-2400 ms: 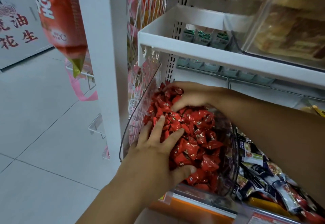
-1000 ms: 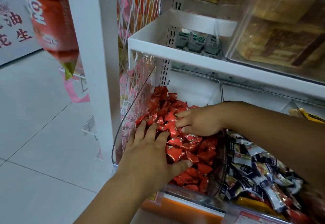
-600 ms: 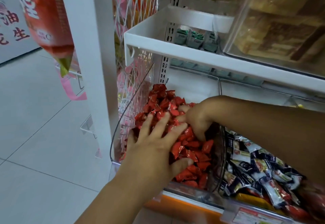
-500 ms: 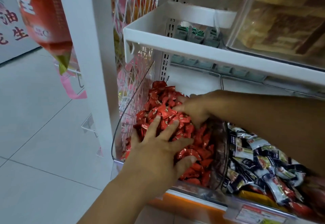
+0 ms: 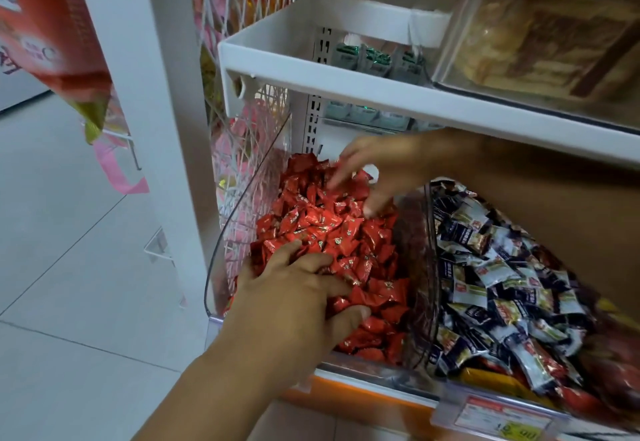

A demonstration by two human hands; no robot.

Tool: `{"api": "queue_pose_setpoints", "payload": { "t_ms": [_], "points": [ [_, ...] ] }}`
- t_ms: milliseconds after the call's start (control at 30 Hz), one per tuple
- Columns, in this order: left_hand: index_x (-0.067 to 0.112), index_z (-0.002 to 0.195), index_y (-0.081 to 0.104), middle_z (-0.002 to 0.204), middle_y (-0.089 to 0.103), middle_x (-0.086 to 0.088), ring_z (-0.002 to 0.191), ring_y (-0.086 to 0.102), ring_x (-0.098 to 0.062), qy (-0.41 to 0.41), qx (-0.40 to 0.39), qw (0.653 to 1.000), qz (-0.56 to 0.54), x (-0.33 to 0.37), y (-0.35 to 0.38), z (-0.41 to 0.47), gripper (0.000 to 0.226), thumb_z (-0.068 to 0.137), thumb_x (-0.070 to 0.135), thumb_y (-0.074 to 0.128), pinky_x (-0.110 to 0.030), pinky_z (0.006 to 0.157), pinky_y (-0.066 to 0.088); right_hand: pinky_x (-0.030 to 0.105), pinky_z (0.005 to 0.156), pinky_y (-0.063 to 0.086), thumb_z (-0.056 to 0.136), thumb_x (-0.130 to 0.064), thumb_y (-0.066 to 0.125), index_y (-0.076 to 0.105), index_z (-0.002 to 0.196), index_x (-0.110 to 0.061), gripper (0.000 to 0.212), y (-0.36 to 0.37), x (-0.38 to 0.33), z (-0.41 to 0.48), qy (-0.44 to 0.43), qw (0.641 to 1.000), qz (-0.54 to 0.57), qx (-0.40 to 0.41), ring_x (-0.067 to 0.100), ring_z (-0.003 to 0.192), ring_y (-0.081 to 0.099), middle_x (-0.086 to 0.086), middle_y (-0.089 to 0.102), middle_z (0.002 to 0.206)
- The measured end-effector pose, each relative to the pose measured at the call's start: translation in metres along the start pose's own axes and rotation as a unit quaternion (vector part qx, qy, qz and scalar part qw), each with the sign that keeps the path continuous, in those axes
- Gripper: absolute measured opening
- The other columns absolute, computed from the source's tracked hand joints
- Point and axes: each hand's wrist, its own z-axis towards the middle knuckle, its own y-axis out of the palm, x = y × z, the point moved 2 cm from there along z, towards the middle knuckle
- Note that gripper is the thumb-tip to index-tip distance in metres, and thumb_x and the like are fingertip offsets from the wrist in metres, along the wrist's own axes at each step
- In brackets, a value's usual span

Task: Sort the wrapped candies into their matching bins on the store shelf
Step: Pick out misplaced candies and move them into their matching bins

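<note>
Red candies (image 5: 332,229) heaped in clear bin (image 5: 242,225) at shelf's (image 5: 363,388) left end. Left hand (image 5: 294,302) laid flat on heap front, fingers spread. Right hand (image 5: 377,170) held over rear, fingers straight, nothing gripped.

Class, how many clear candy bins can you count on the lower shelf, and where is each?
2. The left bin holds red candies; the right bin, beside it, holds dark-and-white candies. The right forearm may hide more further right.

The orange-edged lower shelf (image 5: 363,395) carries two clear bins touching side by side: the left bin (image 5: 242,218) heaped with red candies (image 5: 332,229), the right bin (image 5: 427,232) with dark-and-white candies (image 5: 491,267).
</note>
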Motion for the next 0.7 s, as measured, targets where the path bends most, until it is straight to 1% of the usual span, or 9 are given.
{"api": "queue_pose_setpoints", "payload": {
  "t_ms": [100, 167, 233, 367, 433, 500, 600, 633, 700],
  "points": [
    [0.056, 0.122, 0.05, 0.149, 0.021, 0.032, 0.144, -0.003, -0.005, -0.004, 0.0, 1.0, 0.004, 0.001, -0.003, -0.002, 0.05, 0.08, 0.078, 0.034, -0.051, 0.116, 0.008, 0.047, 0.116, 0.021, 0.071, -0.051, 0.077, 0.015, 0.143, -0.058, 0.095, 0.034, -0.021, -0.009, 0.047, 0.977, -0.11, -0.178, 0.022, 0.146, 0.01, -0.012, -0.01, 0.159],
    [0.057, 0.123, 0.049, 0.148, 0.021, 0.031, 0.144, -0.003, -0.005, -0.004, 0.001, 1.0, 0.005, 0.002, -0.002, -0.003, 0.051, 0.079, 0.078, 0.035, -0.051, 0.116, 0.009, 0.057, 0.114, 0.019, 0.073, -0.054, 0.072, -0.006, 0.143, -0.058, 0.105, 0.059, -0.025, 0.0, 0.087, 0.954, -0.183, -0.222, 0.028, 0.148, 0.0, -0.011, -0.026, 0.156],
    [0.059, 0.122, 0.049, 0.148, 0.021, 0.031, 0.143, -0.004, -0.005, -0.006, 0.004, 1.0, 0.003, 0.001, -0.001, -0.004, 0.051, 0.077, 0.079, 0.036, -0.05, 0.116, 0.012, 0.057, 0.106, 0.032, 0.074, -0.054, 0.072, -0.007, 0.144, -0.054, 0.106, 0.067, -0.022, 0.017, 0.089, 0.949, -0.244, -0.18, 0.036, 0.144, 0.01, -0.004, -0.02, 0.158],
    [0.061, 0.121, 0.048, 0.148, 0.022, 0.031, 0.143, -0.005, -0.004, -0.007, -0.005, 1.0, -0.006, -0.001, -0.001, -0.004, 0.051, 0.075, 0.08, 0.038, -0.049, 0.115, 0.013, 0.042, 0.096, 0.045, 0.077, -0.043, 0.075, 0.025, 0.145, -0.042, 0.085, 0.052, -0.004, 0.034, 0.063, 0.974, -0.212, -0.047, 0.035, 0.132, 0.032, 0.005, 0.011, 0.154],
    [0.061, 0.121, 0.048, 0.147, 0.023, 0.031, 0.143, -0.005, -0.003, -0.007, -0.007, 1.0, -0.011, -0.001, 0.0, -0.003, 0.051, 0.075, 0.08, 0.039, -0.049, 0.115, 0.013, 0.033, 0.085, 0.047, 0.08, -0.032, 0.075, 0.04, 0.14, -0.038, 0.07, 0.041, 0.005, 0.035, 0.062, 0.987, -0.147, 0.006, 0.026, 0.114, 0.046, 0.004, 0.031, 0.135],
    [0.061, 0.121, 0.048, 0.147, 0.023, 0.031, 0.143, -0.005, -0.003, -0.007, -0.008, 1.0, -0.014, -0.002, 0.0, -0.003, 0.051, 0.074, 0.08, 0.04, -0.049, 0.114, 0.013, 0.026, 0.079, 0.043, 0.081, -0.024, 0.074, 0.053, 0.134, -0.032, 0.057, 0.031, 0.01, 0.034, 0.048, 0.995, -0.082, 0.025, 0.02, 0.104, 0.05, -0.001, 0.04, 0.115],
    [0.061, 0.122, 0.048, 0.147, 0.022, 0.031, 0.143, -0.005, -0.004, -0.003, -0.009, 1.0, -0.006, -0.003, 0.002, -0.002, 0.052, 0.075, 0.08, 0.039, -0.05, 0.114, 0.013, 0.034, 0.097, 0.045, 0.079, -0.023, 0.077, 0.062, 0.124, -0.034, 0.049, 0.014, 0.015, 0.026, 0.042, 0.999, -0.002, 0.028, 0.02, 0.113, 0.053, -0.003, 0.055, 0.126],
    [0.061, 0.122, 0.047, 0.147, 0.022, 0.031, 0.143, -0.006, -0.004, -0.002, -0.009, 1.0, -0.006, -0.003, 0.002, -0.002, 0.052, 0.075, 0.08, 0.038, -0.05, 0.114, 0.013, 0.036, 0.095, 0.046, 0.079, -0.023, 0.077, 0.062, 0.123, -0.036, 0.049, 0.009, 0.016, 0.021, 0.049, 0.998, 0.018, 0.031, 0.019, 0.11, 0.054, -0.003, 0.055, 0.13],
    [0.061, 0.122, 0.047, 0.148, 0.021, 0.031, 0.143, -0.007, -0.003, -0.001, -0.007, 1.0, -0.008, -0.003, 0.002, -0.003, 0.051, 0.076, 0.08, 0.038, -0.051, 0.115, 0.013, 0.027, 0.088, 0.043, 0.08, -0.025, 0.076, 0.053, 0.133, -0.035, 0.058, 0.001, 0.015, 0.009, 0.07, 0.997, -0.001, 0.021, 0.015, 0.107, 0.053, -0.002, 0.05, 0.138]
  ]
}}
